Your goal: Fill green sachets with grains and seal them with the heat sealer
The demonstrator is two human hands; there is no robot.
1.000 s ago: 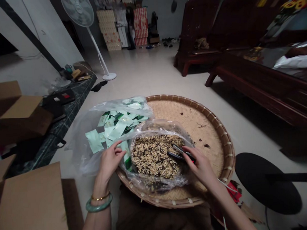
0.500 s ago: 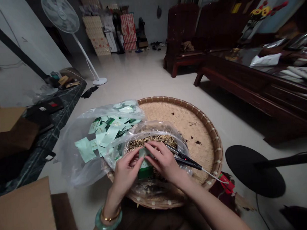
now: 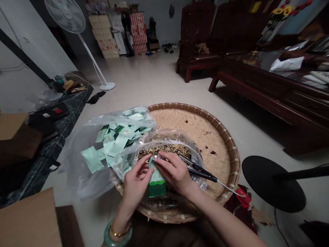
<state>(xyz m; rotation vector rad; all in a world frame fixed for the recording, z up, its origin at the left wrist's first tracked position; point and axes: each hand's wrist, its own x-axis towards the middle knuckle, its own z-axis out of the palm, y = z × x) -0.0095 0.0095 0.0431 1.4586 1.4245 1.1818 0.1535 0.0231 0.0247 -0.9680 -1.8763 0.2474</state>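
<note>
My left hand (image 3: 136, 183) and my right hand (image 3: 175, 172) both pinch the top of a small green packet (image 3: 156, 181), held upright over a clear bag of tan and dark loose grains (image 3: 165, 151). That bag lies in a round woven bamboo tray (image 3: 221, 136) in front of me. A black clamp tool with a red light and a white cord (image 3: 200, 170) lies on the bag just right of my right hand. A second clear bag with several pale green packets (image 3: 113, 141) sits on the tray's left side.
Cardboard boxes (image 3: 25, 225) stand at the left, beside a dark marble ledge (image 3: 59, 130). A black round stool (image 3: 273, 182) is at the right. Dark wooden furniture (image 3: 274, 94) runs along the right, and a white standing fan (image 3: 77, 36) stands behind.
My left hand took a green packet out of the left bag and brought it over the grain bag. My right hand let go of the black tool and joined it on the packet.
</note>
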